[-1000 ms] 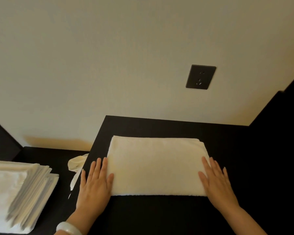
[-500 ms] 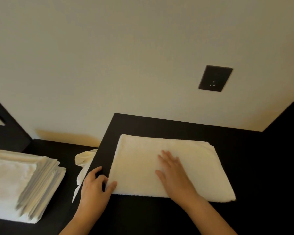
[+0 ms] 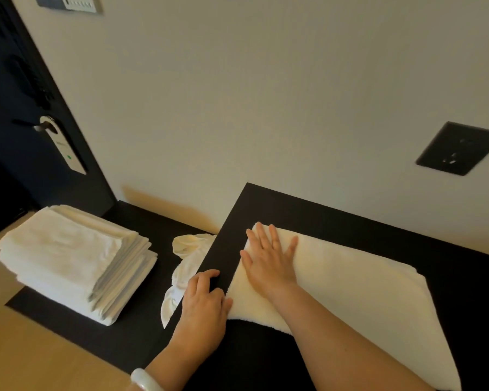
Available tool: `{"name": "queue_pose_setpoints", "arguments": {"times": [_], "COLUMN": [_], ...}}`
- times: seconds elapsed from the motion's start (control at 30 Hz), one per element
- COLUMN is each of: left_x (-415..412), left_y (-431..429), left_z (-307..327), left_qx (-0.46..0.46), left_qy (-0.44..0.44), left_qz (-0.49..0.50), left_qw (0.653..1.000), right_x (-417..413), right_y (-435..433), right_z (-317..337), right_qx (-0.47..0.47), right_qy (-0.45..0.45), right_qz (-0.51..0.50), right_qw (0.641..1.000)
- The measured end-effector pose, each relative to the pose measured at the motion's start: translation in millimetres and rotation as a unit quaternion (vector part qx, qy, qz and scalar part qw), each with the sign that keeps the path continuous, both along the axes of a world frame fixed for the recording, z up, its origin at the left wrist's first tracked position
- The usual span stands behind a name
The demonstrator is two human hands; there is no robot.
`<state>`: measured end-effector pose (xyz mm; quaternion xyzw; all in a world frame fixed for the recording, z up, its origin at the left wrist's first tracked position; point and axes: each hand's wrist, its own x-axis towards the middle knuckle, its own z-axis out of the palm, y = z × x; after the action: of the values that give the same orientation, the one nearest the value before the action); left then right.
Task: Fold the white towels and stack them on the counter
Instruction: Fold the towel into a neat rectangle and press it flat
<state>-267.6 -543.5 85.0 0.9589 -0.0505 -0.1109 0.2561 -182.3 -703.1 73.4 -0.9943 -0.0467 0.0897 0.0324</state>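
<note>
Head view: the folded towel [image 3: 350, 283] lies flat on the raised black worktop [image 3: 336, 221], with its left end near the worktop's left edge. The right hand [image 3: 268, 261] has slid across it. A second ago it rested at the towel's right end, half a second ago at the middle, and now it lies spread flat on the far left end, pressing the pile down. Its grip is wide and holds nothing.

The left hand [image 3: 206, 300], flat beside the towel a second ago, now has its fingers curled on the bare worktop and its thumb against the towel's near left corner. I cannot tell whether this grip pinches the corner or only steadies it.

The sweep suggests this fold is being smoothed and set, so the towel is probably close to its next fold or to being lifted away.

The view has also swung left. The stack of folded towels [image 3: 71, 258] on the lower surface now shows whole, well apart from the hands, and a crumpled white cloth [image 3: 191, 258] lies between the two. The wall socket [image 3: 459, 148] has drifted right.
</note>
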Motion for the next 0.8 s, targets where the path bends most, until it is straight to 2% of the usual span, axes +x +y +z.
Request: {"name": "queue_pose_setpoints", "arguments": {"times": [0.1, 0.23, 0.3, 0.33, 0.4, 0.43, 0.5, 0.53, 0.63, 0.8], "left_x": [1, 4, 9, 11, 16, 20, 23, 26, 26, 29], "left_y": [-3, -18, -40, -52, -78, -88, -95, -96, -94, -94], "left_z": [8, 11, 8, 11, 9, 1, -4, -9, -15, -12], "left_qx": [0.033, 0.045, 0.068, 0.060, 0.102, 0.104, 0.114, 0.130, 0.143, 0.128], "left_qy": [-0.005, -0.054, -0.123, -0.113, -0.088, -0.117, -0.067, -0.077, -0.078, -0.048], "left_qz": [-0.011, -0.009, -0.087, -0.138, -0.240, -0.256, -0.260, -0.269, -0.273, -0.268], "left_qw": [0.999, 0.997, 0.986, 0.982, 0.961, 0.954, 0.956, 0.951, 0.948, 0.954], "right_x": [2, -9, -32, -46, -74, -88, -116, -130, -173, -199], "right_y": [-1, -17, -35, -47, -75, -92, -131, -151, -202, -234], "right_z": [2, 13, 13, 10, 7, 5, 4, 4, -2, 6], "right_qx": [0.013, 0.098, 0.091, 0.069, 0.038, 0.039, 0.057, 0.056, 0.042, 0.155], "right_qy": [0.012, 0.009, -0.025, -0.027, -0.016, -0.013, -0.010, -0.019, -0.057, -0.110], "right_qz": [0.002, -0.011, -0.050, -0.064, -0.087, -0.101, -0.149, -0.180, -0.292, -0.469], "right_qw": [1.000, 0.995, 0.994, 0.995, 0.995, 0.994, 0.987, 0.982, 0.954, 0.863]}}
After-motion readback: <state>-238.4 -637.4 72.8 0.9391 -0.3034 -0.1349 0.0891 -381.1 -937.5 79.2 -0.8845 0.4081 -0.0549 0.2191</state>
